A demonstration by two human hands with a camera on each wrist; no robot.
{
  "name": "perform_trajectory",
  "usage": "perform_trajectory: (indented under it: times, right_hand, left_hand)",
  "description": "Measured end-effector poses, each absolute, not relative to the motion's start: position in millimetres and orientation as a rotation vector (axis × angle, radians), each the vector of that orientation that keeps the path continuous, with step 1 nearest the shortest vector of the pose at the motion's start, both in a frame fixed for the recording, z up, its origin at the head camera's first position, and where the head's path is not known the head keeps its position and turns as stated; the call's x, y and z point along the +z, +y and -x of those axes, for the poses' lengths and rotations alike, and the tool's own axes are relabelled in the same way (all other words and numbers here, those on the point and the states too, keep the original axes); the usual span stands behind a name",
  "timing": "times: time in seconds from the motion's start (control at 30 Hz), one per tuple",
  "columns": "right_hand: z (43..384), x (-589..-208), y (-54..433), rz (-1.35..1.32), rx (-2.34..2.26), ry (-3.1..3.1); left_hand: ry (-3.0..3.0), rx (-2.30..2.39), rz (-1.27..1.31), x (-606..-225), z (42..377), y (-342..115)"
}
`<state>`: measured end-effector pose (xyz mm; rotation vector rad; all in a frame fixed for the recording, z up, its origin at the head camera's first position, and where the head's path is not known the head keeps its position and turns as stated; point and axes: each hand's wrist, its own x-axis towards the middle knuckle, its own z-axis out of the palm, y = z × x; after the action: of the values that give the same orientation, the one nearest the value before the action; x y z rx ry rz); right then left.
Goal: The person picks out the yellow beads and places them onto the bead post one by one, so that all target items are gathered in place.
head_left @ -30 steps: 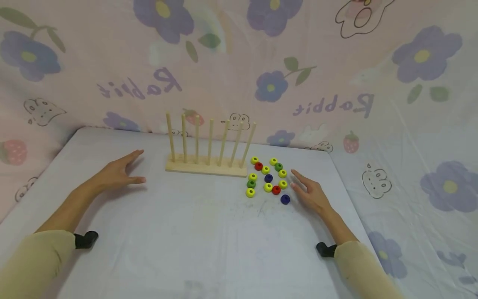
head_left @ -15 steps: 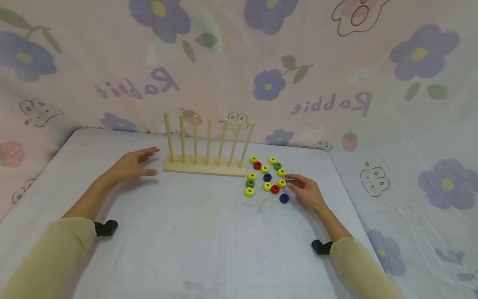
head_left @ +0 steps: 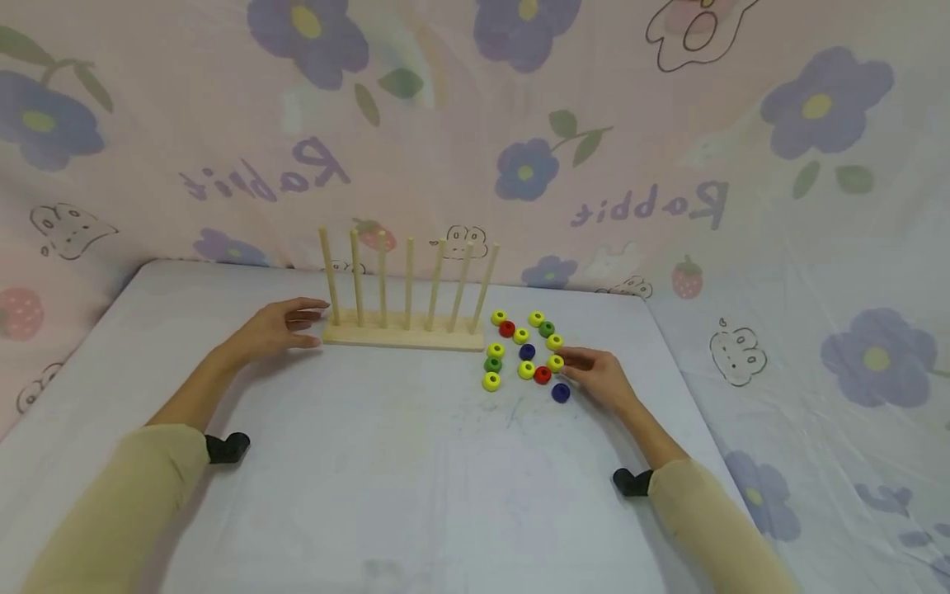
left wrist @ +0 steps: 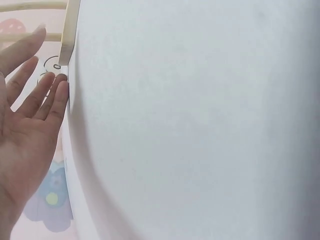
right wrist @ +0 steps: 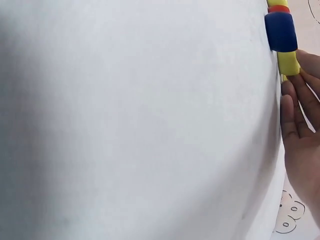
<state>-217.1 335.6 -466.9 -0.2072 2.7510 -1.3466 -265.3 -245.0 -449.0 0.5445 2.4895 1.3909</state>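
A pale wooden peg rack [head_left: 404, 337] with a row of upright pegs stands at the table's back. My left hand [head_left: 270, 332] is beside the rack's left end, fingers extended and thumb apart, fingertips right at the base. In the left wrist view, the fingers [left wrist: 59, 102] lie close by the base's end. Several round beads with holes lie right of the rack. My right hand [head_left: 601, 378] reaches them from the right, thumb and fingertips at a yellow bead [head_left: 555, 363]. In the right wrist view, that yellow bead [right wrist: 288, 64] shows beside the fingertips, partly behind a blue bead [right wrist: 281, 32].
Near the right hand lie a dark blue bead [head_left: 561, 393] and a red bead [head_left: 543, 375]. A green bead [head_left: 493, 364] sits among yellow ones farther left. The white table [head_left: 386, 495] meets a patterned cloth [head_left: 445, 148] at the back.
My left hand has moved right, up to the rack's left end. My right hand has moved slightly left to the yellow bead, its thumb and fingers closer together. Rack and beads stay put.
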Motion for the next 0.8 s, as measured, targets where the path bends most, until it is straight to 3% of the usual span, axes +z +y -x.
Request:
perform_trajectory:
  times: [0.8]
  right_hand:
    - [221, -459, 328, 0.186, -1.182, 2.888]
  left_hand:
    - [2.581, 1.236, -0.413, -452, 282, -227]
